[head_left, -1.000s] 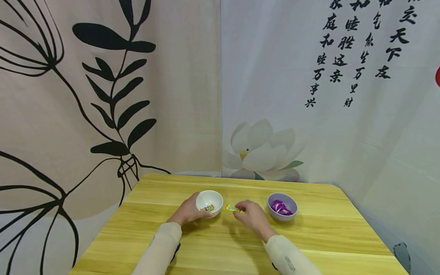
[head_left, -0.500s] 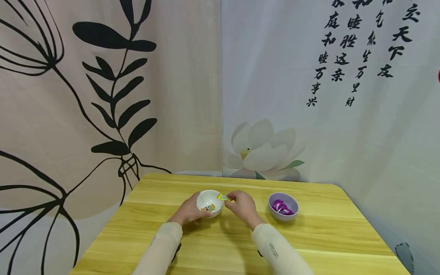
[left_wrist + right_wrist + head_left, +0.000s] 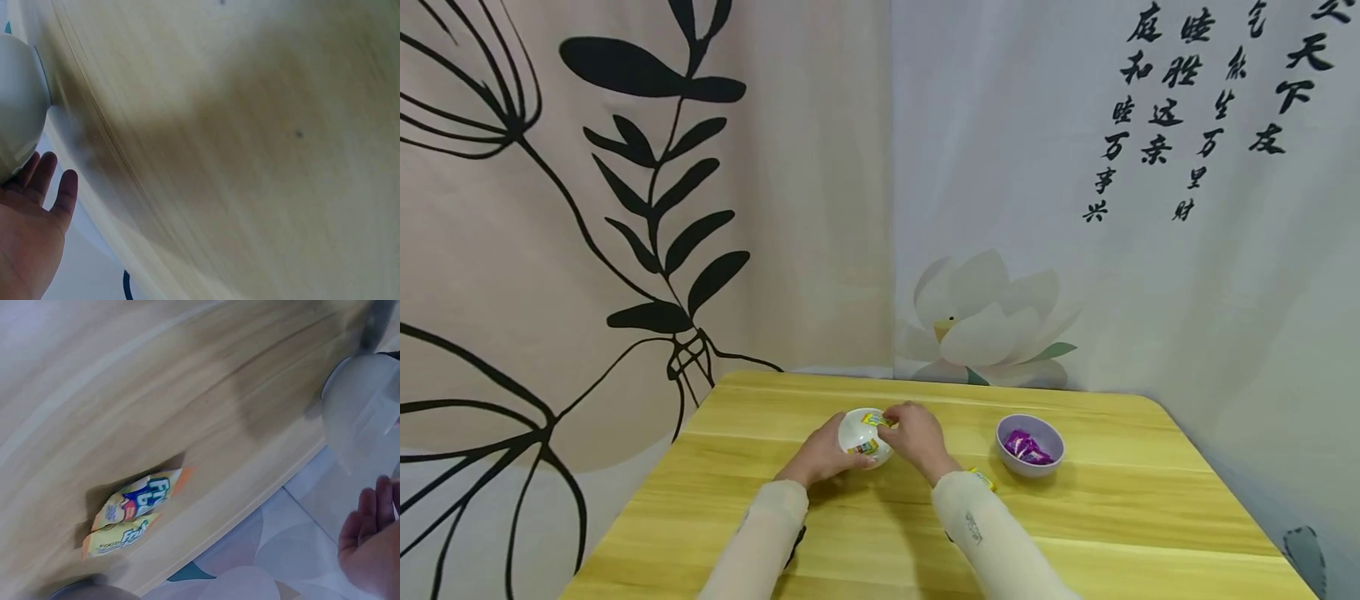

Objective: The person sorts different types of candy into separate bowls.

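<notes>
My left hand (image 3: 823, 452) holds a small white bowl (image 3: 880, 457) by its left side, thumb along the near rim. A yellow wrapped candy (image 3: 862, 447) lies in the bowl. Over the bowl's far right part, my right hand (image 3: 917, 442) pinches another yellow wrapped candy (image 3: 874, 419) between thumb and fingers. The left wrist view has the left hand (image 3: 31, 231) with its fingers against the white bowl (image 3: 22, 100). In the right wrist view, curled fingers of the right hand (image 3: 375, 544) are beside the white bowl (image 3: 356, 412); the pinched candy is mostly hidden there.
A lilac bowl (image 3: 1052, 435) with several purple wrapped candies (image 3: 1027, 447) stands to the right on the wooden table (image 3: 1112, 517). Two yellow wrapped candies (image 3: 137, 500) lie on the table near it, partly behind the right sleeve (image 3: 981, 525) in the head view. Printed cloth hangs behind.
My right hand has moved left, bringing the pinched candy from beside the white bowl to over it. A yellow candy on the table now shows past the right sleeve. The left hand keeps its hold.
</notes>
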A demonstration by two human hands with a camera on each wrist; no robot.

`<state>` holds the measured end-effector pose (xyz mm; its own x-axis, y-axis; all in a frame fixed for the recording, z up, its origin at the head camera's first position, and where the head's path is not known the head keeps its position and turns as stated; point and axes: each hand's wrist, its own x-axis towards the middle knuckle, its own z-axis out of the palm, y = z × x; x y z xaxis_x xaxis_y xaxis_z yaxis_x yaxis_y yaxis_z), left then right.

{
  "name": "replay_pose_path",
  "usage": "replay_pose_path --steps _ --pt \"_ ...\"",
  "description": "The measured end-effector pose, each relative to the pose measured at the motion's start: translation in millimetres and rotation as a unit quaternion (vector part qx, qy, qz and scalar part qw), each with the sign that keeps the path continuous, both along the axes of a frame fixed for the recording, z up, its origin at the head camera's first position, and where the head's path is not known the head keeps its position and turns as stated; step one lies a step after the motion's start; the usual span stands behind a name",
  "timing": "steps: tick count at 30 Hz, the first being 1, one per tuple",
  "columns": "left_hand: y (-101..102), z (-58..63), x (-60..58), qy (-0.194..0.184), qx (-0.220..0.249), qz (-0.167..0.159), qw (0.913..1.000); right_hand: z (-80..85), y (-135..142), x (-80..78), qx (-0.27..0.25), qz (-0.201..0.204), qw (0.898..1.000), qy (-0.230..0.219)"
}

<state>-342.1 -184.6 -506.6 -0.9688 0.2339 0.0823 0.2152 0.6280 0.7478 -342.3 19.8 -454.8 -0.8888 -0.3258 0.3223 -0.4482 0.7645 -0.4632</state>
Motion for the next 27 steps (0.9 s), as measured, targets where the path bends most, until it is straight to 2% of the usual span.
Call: replay_pose_path --steps 3,11,16,27 --pt "3 -0.6 -0.7 0.003 -0.003 -0.002 1.0 0.3 0 1.1 -0.008 0.006 1.0 -0.013" --pt "7 0.3 -2.2 0.002 -0.002 0.001 1.0 -0.5 10 2.1 -0.003 -0.009 1.0 0.003" --pt "7 0.6 -1.7 -0.003 0.003 0.006 1.0 0.4 23 4.2 0.002 -0.02 1.0 0.004" --pt "2 -0.3 -0.3 -0.002 0.009 0.02 0.9998 4.6 59 11.7 -0.023 -0.046 0.999 -0.002"
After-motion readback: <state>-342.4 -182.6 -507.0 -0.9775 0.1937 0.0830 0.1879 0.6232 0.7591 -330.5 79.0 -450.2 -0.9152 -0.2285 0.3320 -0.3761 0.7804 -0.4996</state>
